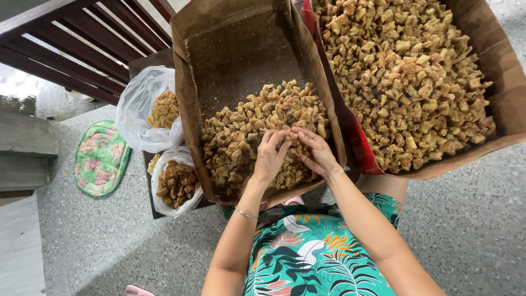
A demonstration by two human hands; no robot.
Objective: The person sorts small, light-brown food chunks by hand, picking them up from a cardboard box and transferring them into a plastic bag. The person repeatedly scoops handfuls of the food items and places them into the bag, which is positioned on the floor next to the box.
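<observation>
Bare forearms rose from a leaf-print dress (pixel 307 252), a thin bracelet (pixel 246 214) on the left wrist. Left hand (pixel 270 156) and right hand (pixel 315 151) met over the near end of a brown cardboard box (pixel 189 104), fingers curled together, pinching a small piece between the fingertips; the piece itself was mostly hidden, so its direction could not be read. Fried chunks (pixel 246 131) lay heaped in that box: golden-brown, knobbly, irregular cubes, piled toward the person, with bare, crumb-dusted cardboard at the far end. Box's long axis ran away from the person. Second box (pixel 501 66), to the right, was filled nearly full with the same chunks. Two thin, crinkled, clear plastic bags (pixel 139 104) sat left, holding more. Quilted floral mat (pixel 101 159) lay on speckled floor.
</observation>
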